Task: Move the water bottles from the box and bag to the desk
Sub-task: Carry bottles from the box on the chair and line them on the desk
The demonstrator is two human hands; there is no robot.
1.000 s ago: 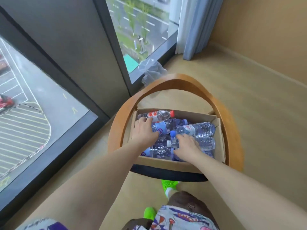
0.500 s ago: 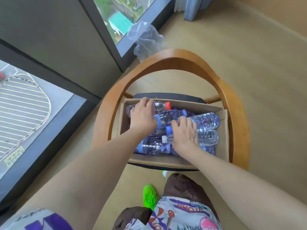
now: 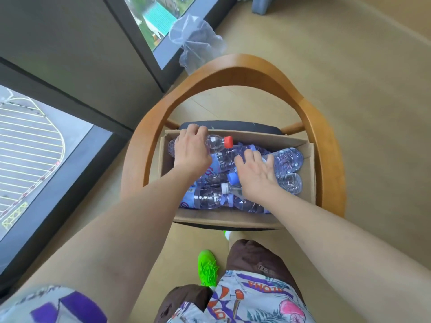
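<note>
A cardboard box [image 3: 310, 178] sits on a chair seat and holds several clear water bottles lying on their sides. My left hand [image 3: 191, 152] is at the box's back left, its fingers curled over the body of the red-capped bottle [image 3: 218, 143]. My right hand [image 3: 256, 176] lies with spread fingers on top of the blue-capped bottle [image 3: 288, 159] at the right side, with its thumb near the blue cap. A white-capped bottle [image 3: 290, 183] lies just under that hand. A crumpled clear plastic bag [image 3: 198, 43] sits on the floor beyond the chair.
The wooden chair's curved backrest [image 3: 233, 64] arches over the far side of the box. A dark window frame [image 3: 70, 94] runs along the left. A curtain hem [image 3: 261, 5] hangs at the top right. My green shoe [image 3: 207, 266] stands on the beige floor.
My left hand shifted back from the middle bottles onto the red-capped bottle. My right hand slid up over the blue-capped bottle. The view has tilted further down over the box.
</note>
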